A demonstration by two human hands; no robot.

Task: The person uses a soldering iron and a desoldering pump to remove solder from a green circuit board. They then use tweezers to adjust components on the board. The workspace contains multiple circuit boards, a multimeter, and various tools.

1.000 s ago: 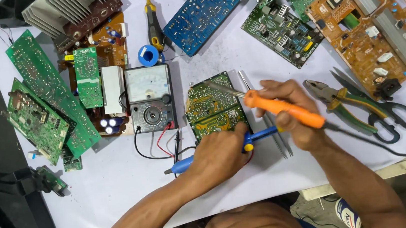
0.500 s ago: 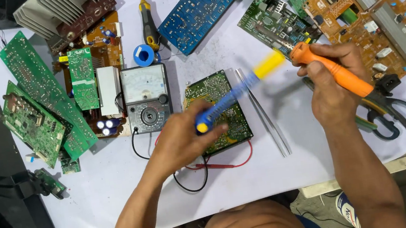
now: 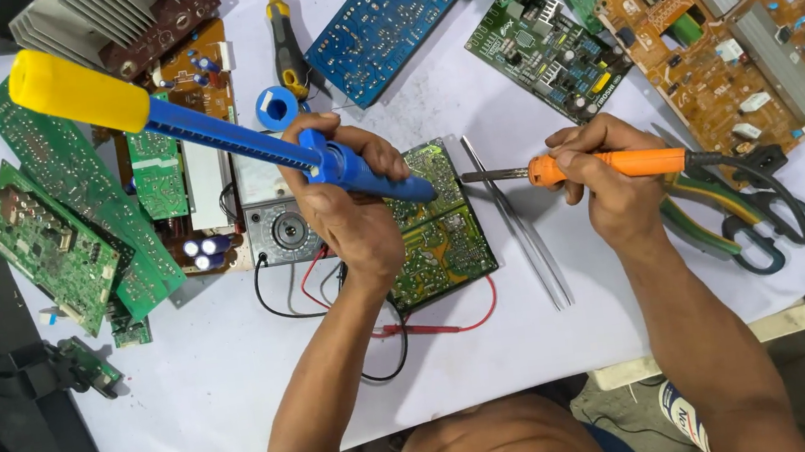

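Desoldering pump (image 3: 213, 126), blue barrel with a yellow plunger knob, sits in the left hand (image 3: 345, 202); the grip is clenched around the barrel's lower end, nozzle pointing down and right onto the small green circuit board (image 3: 438, 227) at bench centre, plunger end raised toward the upper left and close to the camera. Right hand (image 3: 612, 184) is closed around the orange handle of the soldering iron (image 3: 606, 166), held roughly level, metal tip pointing left and hovering just beside the board's upper right edge, near the pump nozzle. Iron's dark cord runs off to the right over the pliers (image 3: 730, 216) with green and yellow handles. Metal tweezers (image 3: 523, 233) lie on the white bench (image 3: 221, 395) between the board and the right hand. Analogue multimeter (image 3: 278, 224) lies partly under the left hand, its red and black leads (image 3: 433, 327) trailing beneath the board. Blue circuit board (image 3: 390, 8) lies at top centre, brown board (image 3: 741, 31) at upper right, several green boards (image 3: 74, 231) stacked on the left, finned heat sink (image 3: 102, 18) at top left.
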